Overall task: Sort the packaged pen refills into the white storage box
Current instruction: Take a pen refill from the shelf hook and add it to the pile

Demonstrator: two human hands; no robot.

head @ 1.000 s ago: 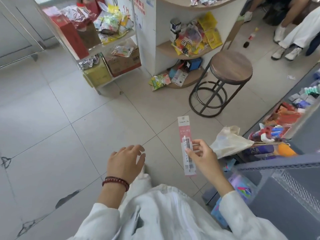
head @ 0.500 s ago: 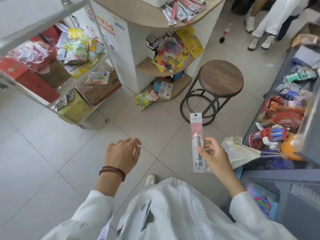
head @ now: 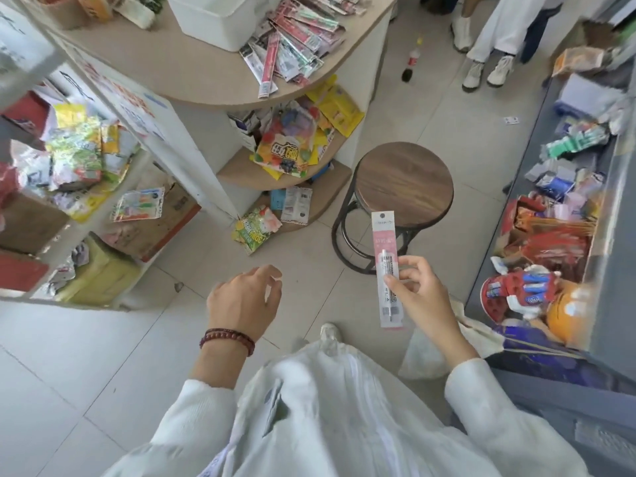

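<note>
Up top in view: curved wooden counter (head: 155,60), the biggest item. White storage box (head: 220,22) sits on it. Only the box's lower wall is in frame, so I can't see inside. Round stool (head: 404,184) stands on the floor between the person and the counter. A loose pile of packaged refills (head: 296,36) lies on the counter just beside the box, and one pack hangs over the counter edge. Left hand (head: 246,301) hovers over the floor, fingers loosely curved, holding nothing. Right hand (head: 425,297) pinches one refill pack (head: 384,242) upright between thumb and fingertips, below its middle, well apart from the box.

Risks, my read:
- The pinch is low and light on a tall thin pack, so it could swing or slip on the reach.
- The stool sits in the path and could catch a leg.
- The overhanging pack could get knocked off as the hand comes in.
- The box opening is out of frame, so a blind drop may miss.

Pack look: long, narrow, flat sleeve with a white header and hang hole, then a pink band. The lower part is clear, showing a slim white refill and a barcode label. Probably light and bendy.
</note>
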